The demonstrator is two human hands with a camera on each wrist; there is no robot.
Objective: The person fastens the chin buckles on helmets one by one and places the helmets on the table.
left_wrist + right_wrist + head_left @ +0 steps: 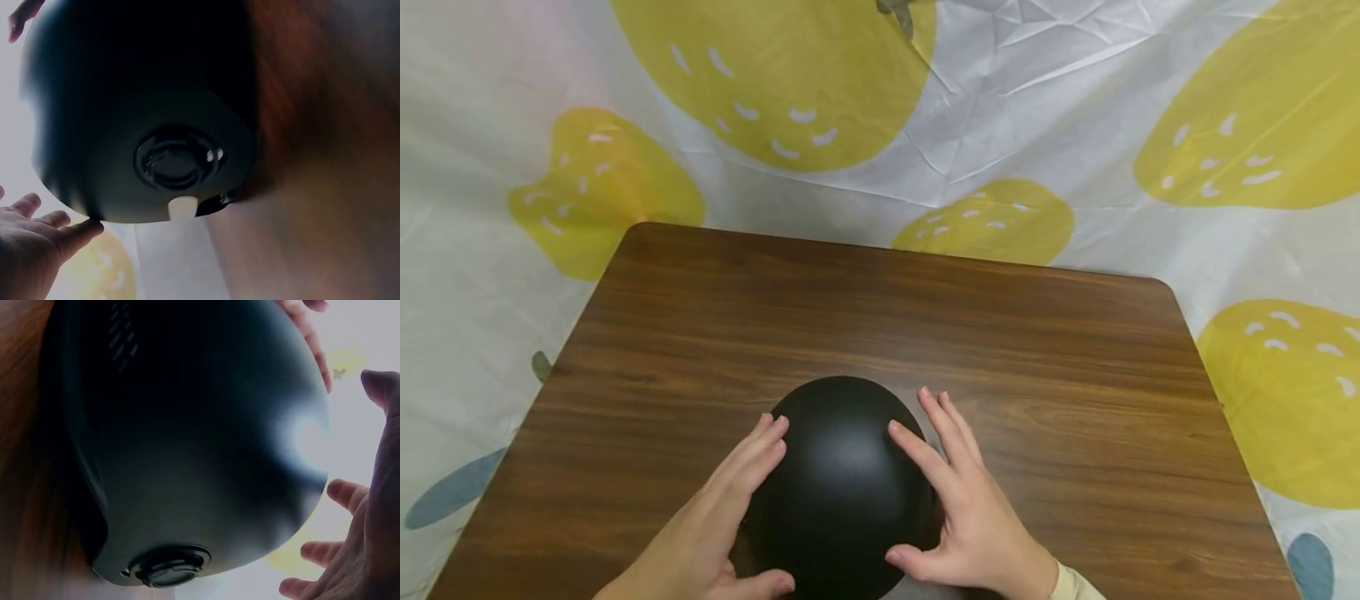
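A glossy black helmet (842, 492) rests dome up on the wooden table, between two hands. The left hand (711, 517) reaches along its left side, fingers extended with the tips at the dome's edge. On the right side the right hand (981, 521) spreads its fingers, the index fingertip and thumb overlapping the shell. In the left wrist view a round pivot disc (175, 159) and a small pale tab (183, 207) show on the helmet's side. Small vent holes (123, 334) and another round disc (169, 565) appear in the right wrist view. The helmet's underside is hidden.
The brown wood-grain table (880, 308) has rounded far corners. Behind it and along both sides hangs a white cloth (1000, 108) printed with yellow fruit. A pale sleeve cuff (1071, 583) shows at the right wrist.
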